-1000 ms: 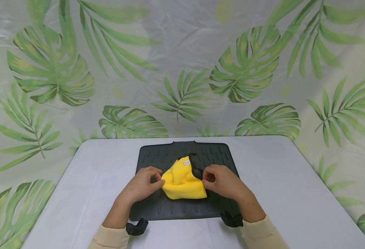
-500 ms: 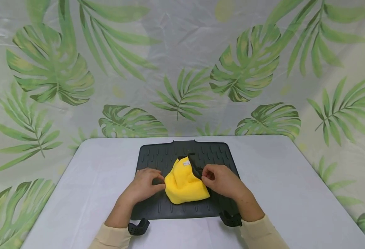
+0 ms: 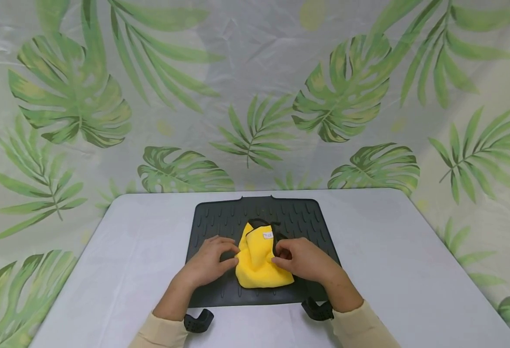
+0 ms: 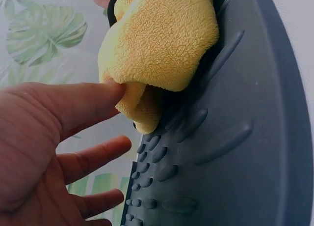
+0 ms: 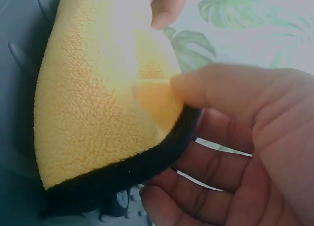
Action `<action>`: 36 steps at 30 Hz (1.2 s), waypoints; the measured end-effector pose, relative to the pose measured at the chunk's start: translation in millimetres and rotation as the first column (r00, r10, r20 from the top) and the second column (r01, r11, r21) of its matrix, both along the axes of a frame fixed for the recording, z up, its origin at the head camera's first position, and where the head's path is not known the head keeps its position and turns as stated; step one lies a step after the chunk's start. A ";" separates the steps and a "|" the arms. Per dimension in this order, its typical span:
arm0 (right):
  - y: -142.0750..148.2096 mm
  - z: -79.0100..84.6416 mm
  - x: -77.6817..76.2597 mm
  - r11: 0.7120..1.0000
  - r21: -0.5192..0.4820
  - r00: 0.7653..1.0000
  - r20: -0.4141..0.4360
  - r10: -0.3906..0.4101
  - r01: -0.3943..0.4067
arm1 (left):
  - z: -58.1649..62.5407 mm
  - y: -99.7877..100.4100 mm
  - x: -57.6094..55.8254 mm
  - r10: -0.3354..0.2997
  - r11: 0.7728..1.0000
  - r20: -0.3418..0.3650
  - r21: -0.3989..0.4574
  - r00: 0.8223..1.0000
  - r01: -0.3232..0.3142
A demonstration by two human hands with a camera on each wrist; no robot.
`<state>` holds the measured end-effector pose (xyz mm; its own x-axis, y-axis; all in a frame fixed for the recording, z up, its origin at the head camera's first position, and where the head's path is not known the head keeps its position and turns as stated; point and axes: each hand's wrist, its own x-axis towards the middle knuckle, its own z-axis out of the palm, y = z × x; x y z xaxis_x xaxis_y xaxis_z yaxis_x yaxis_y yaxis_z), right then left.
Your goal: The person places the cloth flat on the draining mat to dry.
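A bunched yellow plush cloth (image 3: 259, 266) with black edging and a small white label lies over the dark ribbed mat (image 3: 220, 212). At its left side, my left hand (image 3: 211, 260) pinches a fold; in the left wrist view the thumb meets the yellow pile while the lower fingers stay spread and off the cloth. My right hand (image 3: 304, 258) grips the right side near the black edge. The right wrist view shows that thumb (image 5: 211, 86) pressing into a yellow fold, with the fingers curled behind the cloth and partly hidden by it.
The mat rests on a white-covered table (image 3: 389, 251). Behind stands a leaf-patterned curtain (image 3: 255, 96). Black wrist mounts (image 3: 199, 321) sit by both sleeves, close to the mat's near edge.
Both hands have shifted slightly toward the person and closer together. The cloth has moved a little right and nearer, its top more bunched, with a dark edge now curving at its far end.
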<state>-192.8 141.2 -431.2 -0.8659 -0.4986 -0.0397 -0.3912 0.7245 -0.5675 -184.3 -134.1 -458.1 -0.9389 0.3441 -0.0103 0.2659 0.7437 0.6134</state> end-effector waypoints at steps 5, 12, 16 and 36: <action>0.2 -1.1 -0.2 1.000 -0.003 0.997 -0.073 -0.002 0.002 | 2.4 1.3 0.2 0.008 0.999 -0.038 0.036 0.999 -0.006; 1.9 -1.2 -0.6 1.000 -0.014 0.993 -0.115 -0.028 0.026 | 2.4 0.8 -0.3 0.008 0.999 -0.024 0.040 1.000 -0.007; 3.6 0.4 -1.0 0.999 -0.030 0.993 -0.111 -0.043 0.040 | 2.9 -0.4 -1.3 0.021 0.999 -0.001 0.050 1.000 -0.020; 2.8 2.2 -2.5 0.994 -0.103 0.994 -0.092 -0.051 0.042 | -0.2 5.6 -0.8 -0.062 0.998 -0.027 -0.018 0.998 0.062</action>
